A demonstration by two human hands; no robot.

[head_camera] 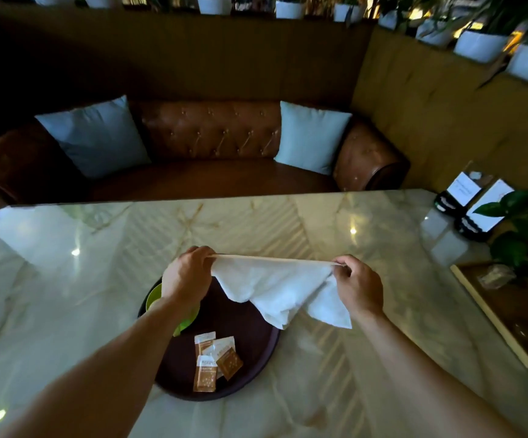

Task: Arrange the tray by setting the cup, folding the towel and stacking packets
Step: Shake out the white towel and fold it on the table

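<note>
Head view showed bare tabletop (82, 263) all around the tray (250, 358); left hand (186, 276) and right hand (357, 289) pinched the towel's (275, 286) top corners, fingers closed, stretched taut.

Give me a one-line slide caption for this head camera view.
Both hands, left hand and right hand, stretch a white towel above the round tray holding three packets.
</note>
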